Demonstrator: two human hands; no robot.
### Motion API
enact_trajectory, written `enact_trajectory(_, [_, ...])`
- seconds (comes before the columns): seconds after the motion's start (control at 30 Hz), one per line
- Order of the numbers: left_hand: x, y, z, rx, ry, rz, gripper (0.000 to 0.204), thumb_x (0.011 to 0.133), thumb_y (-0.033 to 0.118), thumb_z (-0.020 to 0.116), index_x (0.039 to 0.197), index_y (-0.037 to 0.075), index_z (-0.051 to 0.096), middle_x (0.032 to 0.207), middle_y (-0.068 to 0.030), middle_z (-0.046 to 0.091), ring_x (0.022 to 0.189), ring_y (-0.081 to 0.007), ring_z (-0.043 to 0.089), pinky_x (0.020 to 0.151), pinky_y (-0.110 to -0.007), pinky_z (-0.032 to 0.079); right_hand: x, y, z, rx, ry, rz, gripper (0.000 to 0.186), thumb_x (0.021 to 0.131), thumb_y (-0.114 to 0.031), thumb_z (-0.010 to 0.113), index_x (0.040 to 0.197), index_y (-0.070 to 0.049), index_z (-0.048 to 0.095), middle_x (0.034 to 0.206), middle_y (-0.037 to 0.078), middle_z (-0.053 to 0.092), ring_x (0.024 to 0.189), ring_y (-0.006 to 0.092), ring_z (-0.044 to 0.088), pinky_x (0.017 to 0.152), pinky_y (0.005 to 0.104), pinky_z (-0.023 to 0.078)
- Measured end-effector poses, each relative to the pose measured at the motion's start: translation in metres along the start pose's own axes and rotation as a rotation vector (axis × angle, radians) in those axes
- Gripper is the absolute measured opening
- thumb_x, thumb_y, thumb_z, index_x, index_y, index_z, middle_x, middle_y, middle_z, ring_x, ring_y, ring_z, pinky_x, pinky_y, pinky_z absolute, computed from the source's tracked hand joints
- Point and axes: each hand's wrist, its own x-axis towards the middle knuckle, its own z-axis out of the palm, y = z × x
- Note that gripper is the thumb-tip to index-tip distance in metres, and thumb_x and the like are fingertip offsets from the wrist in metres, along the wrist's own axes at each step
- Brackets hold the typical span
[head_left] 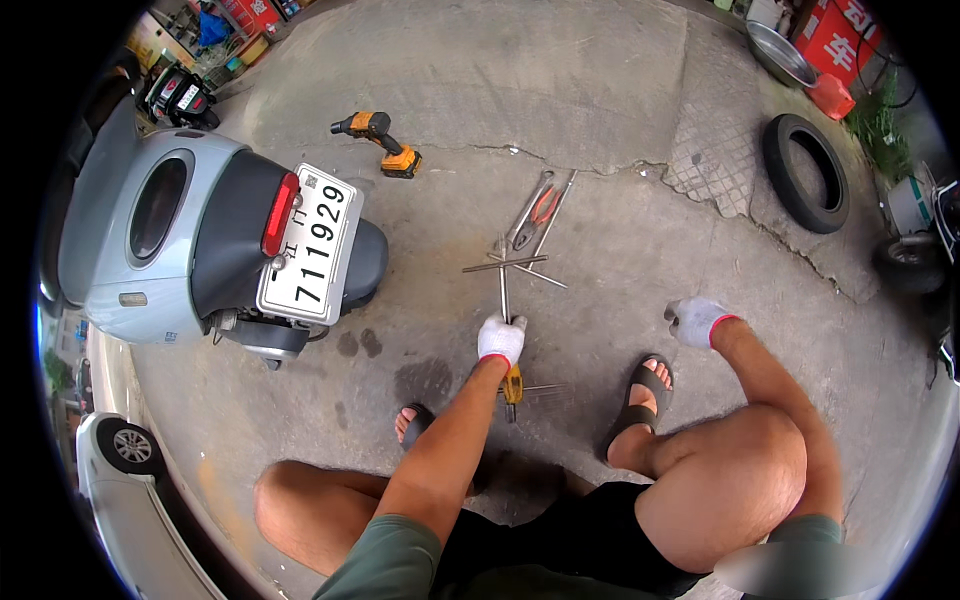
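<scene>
My left hand (501, 340), in a white glove with a red cuff, grips an upright-in-view metal shaft (505, 290). Just below it shows a yellow tool body (513, 390) crossed by a blurred rod. My right hand (698, 323), also gloved, hangs to the right above my foot, fingers curled with nothing visible in them. Beyond my left hand, crossed metal bars (530, 260) lie near orange-handled pliers (543, 207) and long steel tools (555, 205) on the concrete.
A pale blue scooter (140, 260) stands left, an orange-black cordless drill (398, 155) beyond it. A tyre (806, 210), metal basin (780, 55) and red container (830, 95) are at right. A parked car (150, 530) is lower left; cracked concrete (600, 100) runs across.
</scene>
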Motion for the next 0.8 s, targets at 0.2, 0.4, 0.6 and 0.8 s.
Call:
enact_trajectory(0.2, [0.116,0.075,0.028,0.209,0.004,0.144,0.055,0.079,0.039,0.076,0.117,0.001,0.063,0.107,-0.0272,0.069,0.103,-0.0414,0.066,0.090,-0.046,0.053,0.091,0.000,0.049,0.194,-0.140,-0.081,0.038,0.087,-0.022,0.056,0.121,-0.009,0.067,0.113,0.020,0.070,0.107,0.0372,0.066,0.094,0.0454,0.052])
enact_trajectory(0.4, [0.206,0.145,0.057,0.543,-0.103,0.191,0.088,0.073,0.047,0.084,0.138,0.000,0.046,0.130,-0.0271,0.052,0.116,-0.0418,0.060,0.095,-0.046,0.051,0.161,-0.017,0.053,0.331,-0.022,-0.194,0.031,0.088,-0.020,0.058,0.115,-0.006,0.066,0.107,0.020,0.069,0.102,0.0389,0.066,0.088,0.0467,0.053])
enact_trajectory(0.6, [0.231,0.117,0.089,0.764,0.112,0.416,0.097,0.070,0.052,0.083,0.139,-0.003,0.042,0.133,-0.0228,0.047,0.121,-0.0374,0.048,0.104,-0.044,0.043,0.195,-0.004,0.067,0.593,-0.015,-0.279,0.025,0.089,-0.016,0.058,0.111,-0.008,0.068,0.108,0.015,0.070,0.100,0.0346,0.067,0.087,0.0444,0.054])
enact_trajectory(0.8, [0.237,0.134,0.095,0.687,-0.048,0.267,0.069,0.070,0.030,0.078,0.119,-0.005,0.044,0.118,-0.0271,0.051,0.114,-0.0416,0.051,0.099,-0.046,0.047,0.213,0.005,0.061,0.632,-0.055,-0.217,0.022,0.089,-0.018,0.058,0.107,-0.014,0.071,0.100,0.011,0.072,0.096,0.0318,0.068,0.086,0.0422,0.054])
